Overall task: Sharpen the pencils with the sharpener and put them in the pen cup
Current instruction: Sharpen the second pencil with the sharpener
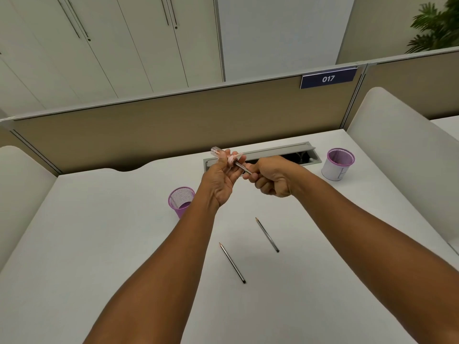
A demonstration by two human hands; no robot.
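Observation:
My left hand (222, 180) grips a pink sharpener with a clear plastic tube (224, 155), held up above the desk. A dark pencil (242, 168) sticks into the sharpener, and my right hand (269, 178) holds its other end in curled fingers. Two more pencils lie on the white desk nearer to me, one (232, 263) at centre and one (267, 235) to its right, both with tips pointing away. A purple mesh pen cup (180, 201) stands just left of my left wrist. A second purple-rimmed cup (338, 164) stands at the far right.
A grey cable tray (278, 149) with an open flap runs along the back of the white desk (99, 232). A beige partition (173, 120) with a "017" sign closes the back; white side dividers (397, 145) flank the desk.

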